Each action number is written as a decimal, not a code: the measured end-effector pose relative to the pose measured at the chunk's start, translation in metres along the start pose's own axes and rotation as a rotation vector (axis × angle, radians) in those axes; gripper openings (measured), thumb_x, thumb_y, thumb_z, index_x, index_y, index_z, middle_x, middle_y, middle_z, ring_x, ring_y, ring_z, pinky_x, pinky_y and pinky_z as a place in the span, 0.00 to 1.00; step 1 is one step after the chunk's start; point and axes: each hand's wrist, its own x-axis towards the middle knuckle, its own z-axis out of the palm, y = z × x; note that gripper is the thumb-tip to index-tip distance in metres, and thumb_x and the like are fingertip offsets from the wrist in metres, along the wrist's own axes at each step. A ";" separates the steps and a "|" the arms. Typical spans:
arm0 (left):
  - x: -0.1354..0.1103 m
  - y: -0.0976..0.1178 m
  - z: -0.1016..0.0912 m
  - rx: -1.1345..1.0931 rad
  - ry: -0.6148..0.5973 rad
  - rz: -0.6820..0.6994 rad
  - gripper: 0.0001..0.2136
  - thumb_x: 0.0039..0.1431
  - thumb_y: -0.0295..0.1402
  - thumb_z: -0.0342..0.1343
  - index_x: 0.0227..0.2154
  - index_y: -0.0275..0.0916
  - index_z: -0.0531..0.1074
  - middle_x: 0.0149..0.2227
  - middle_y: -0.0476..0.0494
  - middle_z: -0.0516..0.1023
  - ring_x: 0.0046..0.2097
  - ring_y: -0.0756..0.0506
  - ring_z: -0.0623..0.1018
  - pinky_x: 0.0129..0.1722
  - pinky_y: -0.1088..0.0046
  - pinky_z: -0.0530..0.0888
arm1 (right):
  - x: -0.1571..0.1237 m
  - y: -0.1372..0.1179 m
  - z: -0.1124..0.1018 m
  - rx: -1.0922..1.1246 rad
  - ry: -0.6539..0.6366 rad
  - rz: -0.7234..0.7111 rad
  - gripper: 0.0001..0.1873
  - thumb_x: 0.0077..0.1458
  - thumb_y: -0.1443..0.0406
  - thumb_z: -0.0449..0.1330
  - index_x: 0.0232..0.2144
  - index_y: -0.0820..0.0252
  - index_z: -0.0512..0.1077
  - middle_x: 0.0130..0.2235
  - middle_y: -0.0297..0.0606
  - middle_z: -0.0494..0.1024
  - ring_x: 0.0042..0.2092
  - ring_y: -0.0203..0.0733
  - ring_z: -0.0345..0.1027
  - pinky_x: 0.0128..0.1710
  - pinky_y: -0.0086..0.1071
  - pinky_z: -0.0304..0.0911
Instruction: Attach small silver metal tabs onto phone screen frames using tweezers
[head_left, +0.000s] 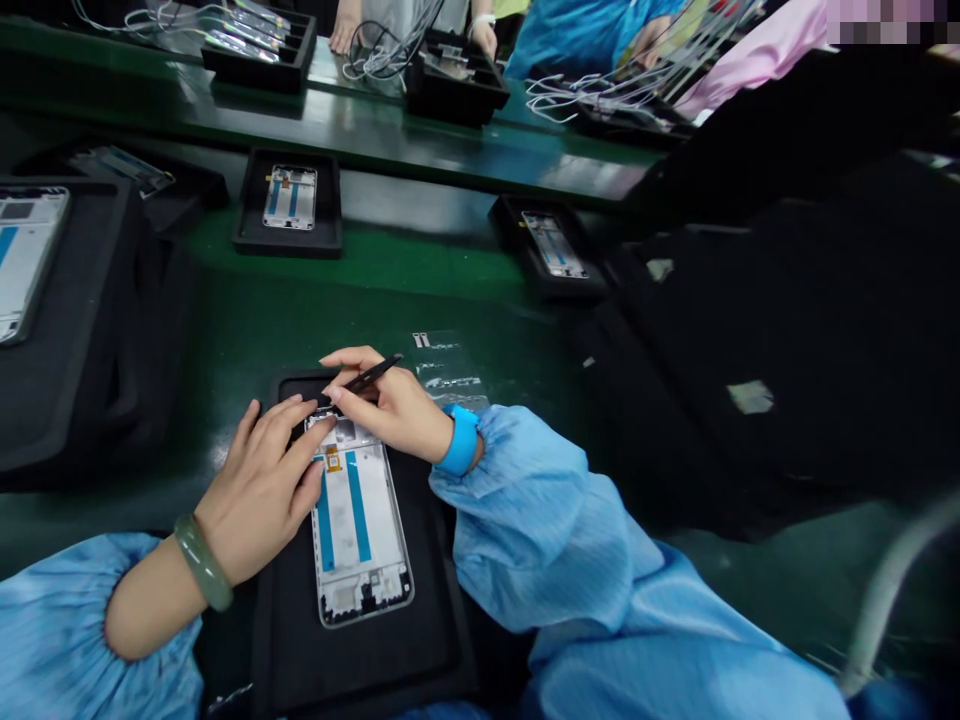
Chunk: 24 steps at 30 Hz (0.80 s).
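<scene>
In front of me a phone frame (383,515) lies in a black foam tray (300,650). Its silver inner side faces up, with two blue strips and a small orange flex piece (333,460). My right hand (390,405) is closed round black tweezers (375,373), held at a slant over the frame's top edge; their tip is hidden by the fingers. My left hand (274,480) rests on the frame's upper left side, fingers stretched out and apart. A clear plastic sheet (450,375) with small pieces at its corner lies just beyond my right wrist.
More phone frames sit in black trays, one (291,198) beyond my hands and one (555,245) to the right. Stacked black trays (90,400) rise at left. Dark foam boxes (810,330) fill the right. Across the green bench, co-workers' hands (345,27) are near cables (397,50).
</scene>
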 end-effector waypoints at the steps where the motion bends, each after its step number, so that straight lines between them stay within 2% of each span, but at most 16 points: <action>1: 0.000 0.000 0.000 -0.002 0.001 0.000 0.20 0.60 0.30 0.43 0.55 0.40 0.58 0.56 0.38 0.61 0.60 0.40 0.58 0.59 0.48 0.54 | 0.000 0.000 0.000 -0.002 0.003 -0.003 0.17 0.56 0.64 0.53 0.48 0.59 0.61 0.37 0.35 0.74 0.36 0.34 0.69 0.36 0.30 0.65; 10: -0.001 -0.001 0.002 0.001 0.005 0.001 0.20 0.60 0.32 0.43 0.55 0.40 0.57 0.56 0.38 0.61 0.60 0.41 0.58 0.59 0.49 0.54 | -0.001 0.001 0.002 -0.013 0.028 -0.012 0.16 0.56 0.64 0.54 0.47 0.59 0.63 0.37 0.35 0.74 0.36 0.34 0.70 0.38 0.30 0.66; 13: -0.001 -0.002 0.003 0.006 0.009 -0.002 0.20 0.60 0.33 0.43 0.56 0.38 0.57 0.56 0.38 0.62 0.60 0.41 0.58 0.59 0.50 0.54 | 0.000 0.000 0.001 -0.011 0.027 -0.008 0.16 0.56 0.65 0.54 0.48 0.60 0.62 0.35 0.34 0.74 0.34 0.33 0.69 0.35 0.29 0.66; 18: 0.000 -0.002 0.002 0.009 0.002 -0.002 0.20 0.60 0.33 0.43 0.56 0.40 0.57 0.56 0.39 0.62 0.60 0.41 0.59 0.59 0.50 0.55 | 0.002 -0.003 -0.001 -0.046 0.018 -0.045 0.15 0.55 0.67 0.54 0.47 0.60 0.64 0.35 0.34 0.74 0.34 0.32 0.69 0.36 0.29 0.65; 24: 0.001 -0.002 0.001 0.003 0.014 0.000 0.20 0.60 0.33 0.43 0.56 0.41 0.57 0.56 0.39 0.63 0.60 0.40 0.59 0.58 0.49 0.56 | 0.003 -0.001 -0.003 -0.063 -0.009 -0.032 0.17 0.55 0.66 0.53 0.48 0.59 0.62 0.34 0.34 0.74 0.32 0.32 0.68 0.32 0.27 0.64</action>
